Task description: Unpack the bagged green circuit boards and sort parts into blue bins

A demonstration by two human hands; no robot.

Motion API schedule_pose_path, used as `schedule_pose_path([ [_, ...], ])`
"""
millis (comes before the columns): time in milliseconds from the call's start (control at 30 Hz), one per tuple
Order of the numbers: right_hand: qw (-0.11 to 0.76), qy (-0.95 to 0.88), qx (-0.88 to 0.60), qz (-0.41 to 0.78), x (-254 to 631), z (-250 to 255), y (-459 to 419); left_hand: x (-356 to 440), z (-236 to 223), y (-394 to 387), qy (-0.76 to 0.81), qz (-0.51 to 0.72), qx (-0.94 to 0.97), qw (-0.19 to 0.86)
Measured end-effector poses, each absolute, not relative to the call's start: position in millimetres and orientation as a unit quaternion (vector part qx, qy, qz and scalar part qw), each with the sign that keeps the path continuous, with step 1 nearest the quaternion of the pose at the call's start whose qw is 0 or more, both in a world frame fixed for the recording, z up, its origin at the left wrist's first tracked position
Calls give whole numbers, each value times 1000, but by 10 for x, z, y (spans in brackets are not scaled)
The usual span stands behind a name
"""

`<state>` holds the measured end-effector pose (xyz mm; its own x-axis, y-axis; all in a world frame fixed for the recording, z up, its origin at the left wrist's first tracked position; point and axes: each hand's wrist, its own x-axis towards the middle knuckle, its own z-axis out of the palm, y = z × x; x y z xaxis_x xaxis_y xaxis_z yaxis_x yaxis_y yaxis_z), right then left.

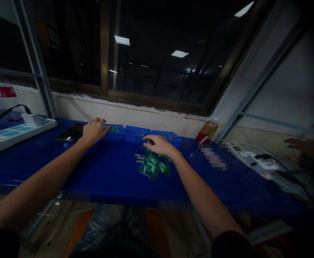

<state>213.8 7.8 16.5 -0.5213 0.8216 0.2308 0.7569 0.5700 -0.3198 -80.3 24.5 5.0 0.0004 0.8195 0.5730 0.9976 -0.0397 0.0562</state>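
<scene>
My left hand (94,129) is over the left blue bin (116,139), fingers apart and nothing visible in them. Green plastic packets (114,129) lie in that bin. My right hand (159,144) hovers just above a pile of green packets (150,168), in front of the right blue bin (176,140). Its fingers are loosely bent and apart, with no object showing between them. Several small metal pins (139,157) lie on the table left of the pile. Between the two hands sits the middle blue bin (136,134), with a small piece inside.
A black phone (70,132) lies beside my left forearm on the blue table (105,172). Power strips (19,132) lie at the left and, with cables, at the right (253,159). A orange-and-red carton (207,132) stands near the wall. A bottle (1,89) is far left.
</scene>
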Motion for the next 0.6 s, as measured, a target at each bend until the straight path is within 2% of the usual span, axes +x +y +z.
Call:
schedule_pose_path([
  [133, 186, -844, -501, 49, 2228, 201, 117, -714, 30, 198, -586, -281, -735, 195],
  [300, 64, -838, -542, 23, 2164, 97, 107, -317, -87, 70, -417, -305, -851, 95],
  [400, 34, -834, -551, -28, 2031, 47, 56, -135, -190, 16, -368, -274, -887, 43],
  [500, 55, -844, -531, -60, 1931, 49, 4, -103, -252, 17, -362, -249, -898, 3],
  [600, 158, -861, -477, -83, 1880, 72, -15, -139, -256, 43, -376, -258, -889, -39],
])
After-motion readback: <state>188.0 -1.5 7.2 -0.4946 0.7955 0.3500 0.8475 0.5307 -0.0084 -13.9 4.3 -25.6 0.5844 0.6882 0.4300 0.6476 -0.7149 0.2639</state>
